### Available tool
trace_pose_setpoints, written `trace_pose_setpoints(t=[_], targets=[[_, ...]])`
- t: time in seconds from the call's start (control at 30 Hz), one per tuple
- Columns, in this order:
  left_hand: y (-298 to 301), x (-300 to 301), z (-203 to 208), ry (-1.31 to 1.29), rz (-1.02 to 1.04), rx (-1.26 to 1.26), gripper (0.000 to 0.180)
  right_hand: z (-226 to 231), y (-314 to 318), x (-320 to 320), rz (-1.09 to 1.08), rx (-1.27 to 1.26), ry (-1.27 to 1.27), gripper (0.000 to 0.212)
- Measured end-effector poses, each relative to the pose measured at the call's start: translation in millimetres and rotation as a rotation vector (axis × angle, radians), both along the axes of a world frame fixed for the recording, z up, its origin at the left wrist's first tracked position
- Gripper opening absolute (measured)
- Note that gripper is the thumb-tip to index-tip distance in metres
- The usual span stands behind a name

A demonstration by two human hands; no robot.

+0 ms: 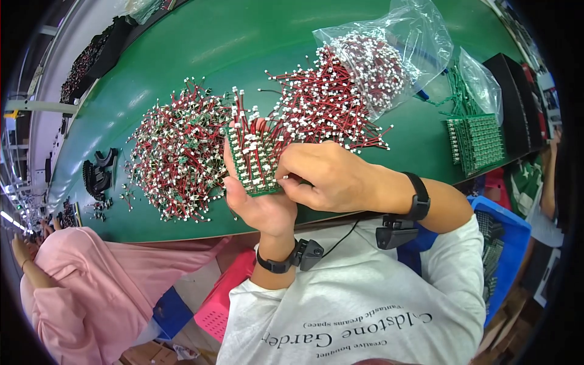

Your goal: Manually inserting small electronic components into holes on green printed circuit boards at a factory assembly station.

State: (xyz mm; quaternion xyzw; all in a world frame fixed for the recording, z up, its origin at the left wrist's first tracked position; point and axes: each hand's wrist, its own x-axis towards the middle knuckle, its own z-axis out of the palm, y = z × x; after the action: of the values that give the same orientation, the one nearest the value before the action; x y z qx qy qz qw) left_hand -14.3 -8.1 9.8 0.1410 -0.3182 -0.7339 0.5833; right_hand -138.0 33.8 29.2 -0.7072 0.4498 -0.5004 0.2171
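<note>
A green circuit board panel (258,185) with rows of white connectors rests in my left hand (261,210), tilted up over the table's near edge. My left palm and thumb hold it from below and from the left side. Short red wire leads (249,131) with white plugs stand up from its upper half. My right hand (322,176) is at the panel's right edge, thumb and forefinger pinched together; what lies between the fingertips is too small to make out. Black straps with small dark units sit on both wrists.
Behind the panel lies a heap of red wire leads (325,100), partly inside a clear plastic bag (420,55). A second pile of wired pieces (176,152) spreads to the left. Green board panels (477,145) stand at the right by a black box (514,103). A co-worker in pink (85,286) sits left.
</note>
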Motion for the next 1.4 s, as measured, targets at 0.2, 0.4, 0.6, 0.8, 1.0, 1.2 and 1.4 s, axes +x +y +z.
trace_pose_setpoints(t=[0.2,0.4,0.6,0.8,1.0,1.2,1.4], targets=[[3.8,-1.1,0.6,-0.196,0.005,-0.019,0.080,-1.1,2.8,-1.7,-0.087,-0.015,0.159,0.013],[3.4,-2.0,-0.5,-0.277,-0.068,-0.056,0.081,3.2,8.3,-4.5,-0.114,-0.057,0.367,0.019],[9.3,-3.6,1.5,-0.310,-0.034,-0.055,0.085,8.7,10.9,-5.2,-0.056,-0.012,0.424,0.020],[5.8,-0.1,6.5,-0.330,-0.041,-0.069,0.087,4.8,5.9,-7.7,-0.127,-0.126,0.279,0.020],[9.4,-2.5,3.7,-0.345,-0.029,-0.060,0.086,0.8,2.3,-3.3,-0.160,-0.196,0.255,0.017],[1.6,0.4,1.8,-0.245,0.019,-0.055,0.082,5.2,1.8,-4.3,-0.173,-0.091,0.205,0.015],[-20.0,20.8,-3.4,-0.070,0.024,0.043,0.067,12.2,0.3,-11.7,-0.132,-0.019,-0.039,0.040]])
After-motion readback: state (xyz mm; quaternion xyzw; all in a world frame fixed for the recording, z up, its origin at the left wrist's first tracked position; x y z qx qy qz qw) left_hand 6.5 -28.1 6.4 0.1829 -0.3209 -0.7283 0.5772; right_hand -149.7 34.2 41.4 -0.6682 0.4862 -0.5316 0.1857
